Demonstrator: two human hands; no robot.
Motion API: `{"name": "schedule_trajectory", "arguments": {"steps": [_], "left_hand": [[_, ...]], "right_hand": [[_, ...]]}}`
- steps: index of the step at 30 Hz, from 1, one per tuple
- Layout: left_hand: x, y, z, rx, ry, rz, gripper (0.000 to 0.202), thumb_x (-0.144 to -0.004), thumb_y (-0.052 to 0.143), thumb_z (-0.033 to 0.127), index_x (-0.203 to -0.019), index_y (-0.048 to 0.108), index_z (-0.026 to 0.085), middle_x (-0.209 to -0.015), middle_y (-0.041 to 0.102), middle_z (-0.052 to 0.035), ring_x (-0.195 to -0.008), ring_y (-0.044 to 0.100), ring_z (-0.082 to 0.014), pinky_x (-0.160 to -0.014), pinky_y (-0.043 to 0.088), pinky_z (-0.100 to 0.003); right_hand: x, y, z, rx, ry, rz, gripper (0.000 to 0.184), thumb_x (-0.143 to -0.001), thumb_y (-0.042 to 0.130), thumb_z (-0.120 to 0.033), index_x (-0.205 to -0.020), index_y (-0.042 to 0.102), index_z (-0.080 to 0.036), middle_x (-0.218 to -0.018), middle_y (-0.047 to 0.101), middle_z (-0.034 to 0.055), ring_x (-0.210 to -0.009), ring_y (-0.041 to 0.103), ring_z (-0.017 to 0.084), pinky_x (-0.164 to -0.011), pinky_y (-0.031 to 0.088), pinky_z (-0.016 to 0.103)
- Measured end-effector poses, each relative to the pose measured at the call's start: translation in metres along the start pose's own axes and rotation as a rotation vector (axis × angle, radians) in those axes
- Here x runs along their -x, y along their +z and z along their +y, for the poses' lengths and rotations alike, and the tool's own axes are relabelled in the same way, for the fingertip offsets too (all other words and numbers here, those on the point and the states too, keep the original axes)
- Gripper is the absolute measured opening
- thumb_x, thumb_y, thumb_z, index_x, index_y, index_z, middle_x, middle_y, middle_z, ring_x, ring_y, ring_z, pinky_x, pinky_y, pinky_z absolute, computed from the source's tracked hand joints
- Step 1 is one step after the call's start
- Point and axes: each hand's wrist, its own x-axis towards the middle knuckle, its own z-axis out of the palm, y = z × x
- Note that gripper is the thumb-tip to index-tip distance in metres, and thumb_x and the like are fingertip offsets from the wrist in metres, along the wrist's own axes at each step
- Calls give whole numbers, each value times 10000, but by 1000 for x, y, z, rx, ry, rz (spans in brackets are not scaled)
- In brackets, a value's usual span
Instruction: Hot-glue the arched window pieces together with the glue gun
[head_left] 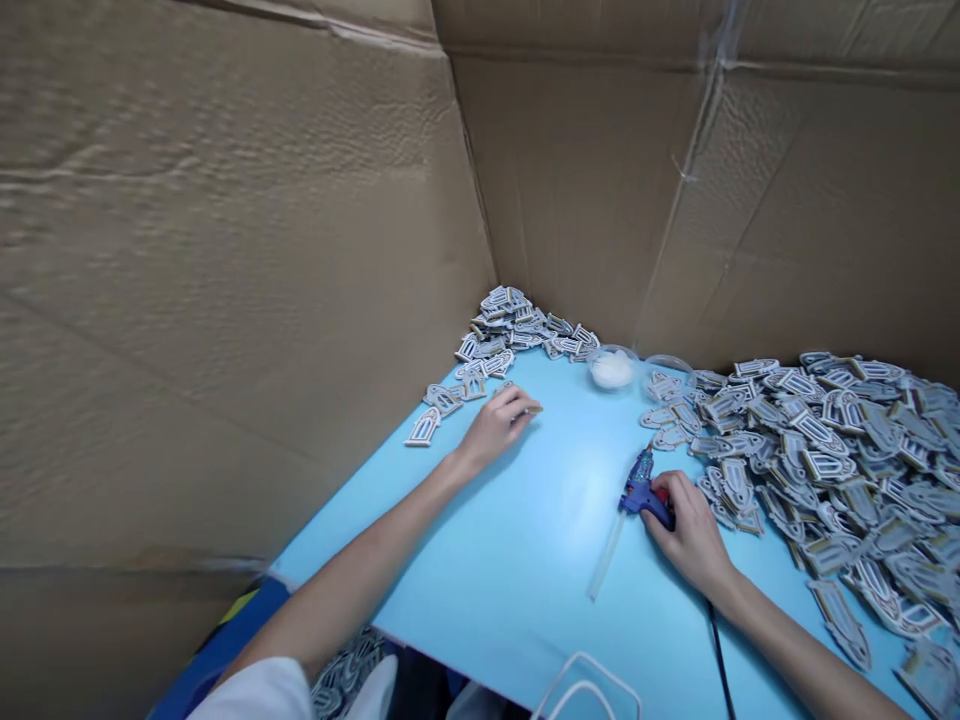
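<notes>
My left hand (499,425) rests on the light blue tabletop (525,540), its fingertips pinched on a small pale strip (531,410). My right hand (690,525) grips a blue hot glue gun (640,488) with a red trigger, and a translucent glue stick (606,555) juts from its rear. A heap of white and blue arch-shaped badges (825,460) lies right of that hand, nearly touching it. A smaller heap of the same badges (510,325) fills the far corner, beyond my left hand.
Cardboard walls (225,250) rise behind the table. Near the far edge stand a clear bowl of white material (613,368) and a second clear bowl with badges (666,378). A black cord (720,660) trails off the near edge, beside a white wire frame (585,690).
</notes>
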Motion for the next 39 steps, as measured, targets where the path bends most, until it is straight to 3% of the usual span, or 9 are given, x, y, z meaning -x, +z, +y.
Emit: {"name": "schedule_trajectory", "arguments": {"steps": [6, 9, 12, 16, 18, 23, 26, 32, 39], "left_hand": [[8, 19, 28, 268, 210, -67, 133, -1009, 578, 205, -973, 699, 165, -931, 698, -65, -864, 654, -143, -804, 516, -246], [11, 22, 29, 359, 203, -35, 144, -1025, 577, 253, -940, 645, 159, -913, 682, -71, -828, 626, -143, -783, 507, -256], [12, 22, 26, 426, 245, -81, 169, -1003, 622, 274, -872, 619, 166, -922, 689, -81, -880, 635, -160, -831, 516, -278], [13, 18, 24, 472, 376, -248, 88, -820, 708, 107, -838, 650, 171, -989, 699, -76, -972, 636, -186, -917, 517, -300], [14, 16, 23, 484, 402, -311, 184, -757, 669, 41, -888, 679, 170, -1079, 683, -90, -1044, 622, -202, -975, 511, -322], [17, 17, 21, 498, 361, -298, 98, -824, 704, 151, -917, 723, 176, -1230, 648, -122, -1168, 587, -247, -1050, 496, -381], [17, 18, 18, 461, 363, -300, 282, -838, 759, 226, -1115, 739, 179, -1294, 638, -138, -1223, 567, -273, -1093, 480, -409], [16, 22, 12, 449, 358, -374, 413, -892, 791, 310, -1268, 711, 158, -1178, 674, -134, -1099, 599, -244, -1024, 501, -373], [15, 25, 21, 548, 312, -320, 35, -955, 685, 194, -947, 688, 160, -997, 695, -88, -1014, 610, -201, -948, 494, -322]], "right_hand": [[-5, -15, 2, 15, -9, -94, 188, -939, 637, -263, -1112, 578, -219, -1044, 676, 79, -929, 646, 276, -813, 500, 412], [-15, -29, 5, -9, -38, -132, 202, -962, 642, -309, -1131, 573, -223, -1022, 674, 72, -907, 653, 263, -812, 518, 402], [-36, -43, 6, 63, -89, -67, 232, -999, 627, -372, -1173, 568, -231, -1093, 677, 93, -984, 652, 281, -862, 515, 418], [-93, -52, 5, 220, -164, -30, 202, -1026, 568, -368, -1158, 599, -218, -1138, 679, 125, -1069, 641, 308, -900, 501, 421], [-133, -47, 6, 346, -164, -84, 188, -1019, 542, -321, -1129, 635, -201, -1170, 683, 145, -1114, 629, 322, -943, 493, 428], [-230, -17, 13, 449, -121, -130, 299, -973, 531, -192, -1204, 714, -141, -1199, 696, 191, -1092, 612, 342, -957, 463, 439], [-261, 2, 15, 465, -111, -164, 288, -938, 578, -164, -1152, 767, -127, -1146, 726, 201, -1062, 610, 345, -924, 450, 429], [-271, 13, 17, 400, -102, -110, 276, -958, 545, -114, -971, 819, -146, -1031, 740, 174, -1031, 616, 310, -906, 436, 400], [-269, 4, 28, 214, -60, 69, 230, -923, 626, -189, -990, 846, -170, -993, 715, 117, -902, 651, 254, -791, 499, 362]]}}
